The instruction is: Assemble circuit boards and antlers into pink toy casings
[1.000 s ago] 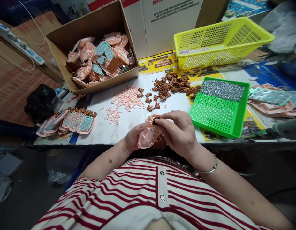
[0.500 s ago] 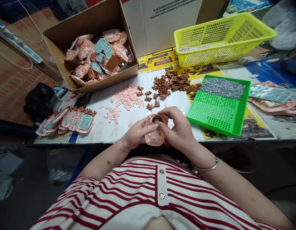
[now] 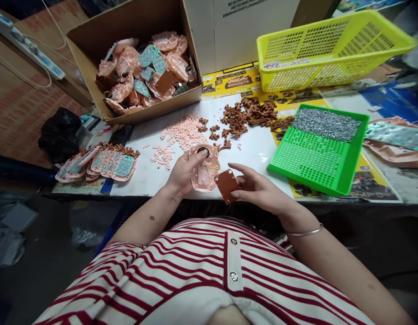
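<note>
My left hand (image 3: 184, 174) grips a pink plastic shell (image 3: 209, 177) by its left side, the thumb lying on a round black speaker (image 3: 202, 153) in its upper part. My right hand (image 3: 254, 186) pinches a brown circuit board (image 3: 226, 184) at its right edge, just right of the shell. Thin wires run between the board and the shell. Close above the shell lie a brown branched piece (image 3: 224, 145) and a heap of small pink pieces (image 3: 185, 132).
A cardboard box (image 3: 158, 110) of shells and boards stands behind. Brown pieces (image 3: 236, 118) lie mid-table. At right are a green tray (image 3: 310, 164) of metal screws and a yellow basket (image 3: 296, 83). Assembled shells (image 3: 122, 167) stand in a row at left.
The shell has moved left and a little up with my left hand. My right hand has come away to the right, now holding the brown board beside the shell.
</note>
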The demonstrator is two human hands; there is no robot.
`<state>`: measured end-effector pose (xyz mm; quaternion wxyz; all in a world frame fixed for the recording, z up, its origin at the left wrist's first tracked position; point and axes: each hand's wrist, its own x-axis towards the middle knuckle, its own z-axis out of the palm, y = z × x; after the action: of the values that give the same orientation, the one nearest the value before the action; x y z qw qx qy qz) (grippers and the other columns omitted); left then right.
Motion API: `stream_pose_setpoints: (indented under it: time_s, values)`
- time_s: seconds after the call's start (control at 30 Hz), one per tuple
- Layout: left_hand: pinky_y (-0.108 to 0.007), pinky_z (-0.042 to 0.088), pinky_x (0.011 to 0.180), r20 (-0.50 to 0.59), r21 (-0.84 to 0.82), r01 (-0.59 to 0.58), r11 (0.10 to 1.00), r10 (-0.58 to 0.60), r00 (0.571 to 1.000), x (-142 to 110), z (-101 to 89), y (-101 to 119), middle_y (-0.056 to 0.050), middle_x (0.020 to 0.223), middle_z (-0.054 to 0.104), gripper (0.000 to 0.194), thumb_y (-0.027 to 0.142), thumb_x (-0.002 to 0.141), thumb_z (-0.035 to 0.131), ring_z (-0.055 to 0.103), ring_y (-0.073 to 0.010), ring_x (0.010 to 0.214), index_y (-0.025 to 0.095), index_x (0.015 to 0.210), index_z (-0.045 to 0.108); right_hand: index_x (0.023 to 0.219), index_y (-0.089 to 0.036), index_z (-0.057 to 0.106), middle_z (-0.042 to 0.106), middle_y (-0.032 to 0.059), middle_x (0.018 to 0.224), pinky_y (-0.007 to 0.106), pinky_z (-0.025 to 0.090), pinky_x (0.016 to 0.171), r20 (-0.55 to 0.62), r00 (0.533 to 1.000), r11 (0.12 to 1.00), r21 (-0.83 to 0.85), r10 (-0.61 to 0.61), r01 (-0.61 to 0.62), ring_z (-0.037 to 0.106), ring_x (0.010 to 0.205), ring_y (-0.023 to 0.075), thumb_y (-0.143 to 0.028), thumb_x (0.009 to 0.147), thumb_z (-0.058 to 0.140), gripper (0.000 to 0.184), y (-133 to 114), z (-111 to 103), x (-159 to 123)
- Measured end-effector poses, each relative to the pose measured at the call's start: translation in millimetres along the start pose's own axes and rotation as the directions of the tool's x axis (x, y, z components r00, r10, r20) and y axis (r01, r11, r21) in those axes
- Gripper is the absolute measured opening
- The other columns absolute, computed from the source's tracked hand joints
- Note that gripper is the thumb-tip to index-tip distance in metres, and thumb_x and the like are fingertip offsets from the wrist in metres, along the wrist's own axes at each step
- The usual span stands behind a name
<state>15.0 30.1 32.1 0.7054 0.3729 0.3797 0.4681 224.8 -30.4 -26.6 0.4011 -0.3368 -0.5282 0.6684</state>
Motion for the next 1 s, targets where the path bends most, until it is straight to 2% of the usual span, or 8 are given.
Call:
stream_pose_setpoints:
  time_s: [0.1, 0.17, 0.33, 0.47, 0.57, 0.63, 0.77, 1.0]
  values:
    - [-0.025, 0.052, 0.071, -0.053, 0.077, 0.045, 0.996, -0.041, 0.998, 4.5, -8.8, -6.6, -0.002, 0.078, 0.073, 0.035, 0.032, 0.062, 0.089, 0.066, -0.0135, 0.070, 0.013, 0.087, 0.072, 0.131, -0.027, 0.064, 0.078, 0.0042, 0.095, 0.027, 0.062, 0.069, -0.136, 0.989, 0.998, 0.011, -0.056, 0.058, 0.075, 0.081, 0.0160, -0.036, 0.082, 0.080, 0.053, -10.8, 1.1, -6.8]
    - [-0.025, 0.051, 0.070, -0.010, 0.112, 0.117, 0.987, -0.117, 0.993, 4.5, -11.6, -13.1, -0.002, 0.076, 0.073, 0.035, 0.031, 0.061, 0.089, 0.066, -0.0132, 0.068, 0.013, 0.085, 0.072, 0.106, -0.027, 0.077, 0.079, 0.0050, 0.098, 0.026, 0.062, 0.073, -0.174, 0.980, 0.996, -0.026, -0.093, 0.090, 0.075, 0.086, 0.0163, -0.039, 0.081, 0.080, 0.028, -23.9, 0.8, -9.0]
    - [-0.023, 0.047, 0.064, 0.124, 0.127, 0.271, 0.954, -0.286, 0.950, -1.5, -9.7, -27.7, -0.001, 0.073, 0.072, 0.031, 0.031, 0.061, 0.089, 0.063, -0.0118, 0.064, 0.014, 0.080, 0.072, 0.113, -0.026, 0.076, 0.079, 0.0075, 0.108, 0.035, 0.064, 0.082, -0.038, 0.976, 0.974, -0.080, -0.216, 0.212, 0.076, 0.095, 0.0225, -0.049, 0.067, 0.090, 0.054, -50.8, 5.1, -3.1]
    - [-0.026, 0.050, 0.067, 0.217, 0.013, 0.406, 0.914, -0.399, 0.891, -3.9, -10.9, -34.0, -0.005, 0.077, 0.073, 0.041, 0.052, 0.073, 0.079, 0.065, -0.0153, 0.067, 0.013, 0.083, 0.073, 0.092, -0.022, 0.078, 0.078, 0.0041, 0.081, 0.030, 0.062, 0.069, -0.269, 0.924, 0.946, -0.251, -0.273, 0.206, 0.072, 0.072, 0.0160, -0.050, 0.077, 0.082, 0.032, -53.7, 13.5, 8.9]
    - [-0.030, 0.051, 0.068, 0.325, 0.004, 0.458, 0.889, -0.435, 0.840, -6.2, -14.0, -34.8, -0.010, 0.079, 0.073, 0.065, 0.075, 0.073, 0.070, 0.067, -0.0193, 0.068, 0.011, 0.087, 0.073, 0.074, -0.020, 0.075, 0.070, 0.0014, 0.060, 0.026, 0.052, 0.054, -0.378, 0.875, 0.920, -0.356, -0.303, 0.164, 0.062, 0.055, 0.0126, -0.058, 0.077, 0.078, 0.038, -50.9, 16.7, 15.5]
    - [-0.029, 0.050, 0.066, 0.331, 0.055, 0.421, 0.905, -0.414, 0.848, -8.9, -14.6, -33.2, -0.009, 0.079, 0.073, 0.062, 0.068, 0.068, 0.080, 0.066, -0.0183, 0.067, 0.011, 0.091, 0.073, 0.065, -0.019, 0.071, 0.066, 0.0010, 0.055, 0.025, 0.046, 0.050, -0.407, 0.860, 0.910, -0.389, -0.308, 0.142, 0.056, 0.051, 0.0111, -0.061, 0.078, 0.076, 0.044, -49.3, 17.7, 17.8]
    - [-0.026, 0.050, 0.070, 0.256, 0.136, 0.365, 0.921, -0.388, 0.885, -14.2, -10.7, -28.9, -0.006, 0.084, 0.073, 0.046, 0.031, 0.058, 0.095, 0.066, -0.0155, 0.072, 0.012, 0.093, 0.072, 0.062, -0.018, 0.068, 0.064, 0.0009, 0.053, 0.025, 0.042, 0.050, -0.458, 0.839, 0.915, -0.389, -0.293, 0.107, 0.054, 0.050, 0.0106, -0.065, 0.078, 0.074, 0.049, -46.5, 19.1, 20.0]
    - [-0.025, 0.049, 0.061, 0.230, 0.119, 0.404, 0.907, -0.421, 0.877, -12.9, -9.2, -33.9, -0.004, 0.075, 0.071, 0.043, 0.038, 0.063, 0.092, 0.065, -0.0137, 0.062, 0.011, 0.090, 0.071, 0.063, -0.019, 0.067, 0.061, -0.0003, 0.052, 0.025, 0.039, 0.049, -0.455, 0.842, 0.917, -0.383, -0.289, 0.108, 0.051, 0.050, 0.0100, -0.067, 0.078, 0.073, 0.051, -41.6, 21.9, 22.6]
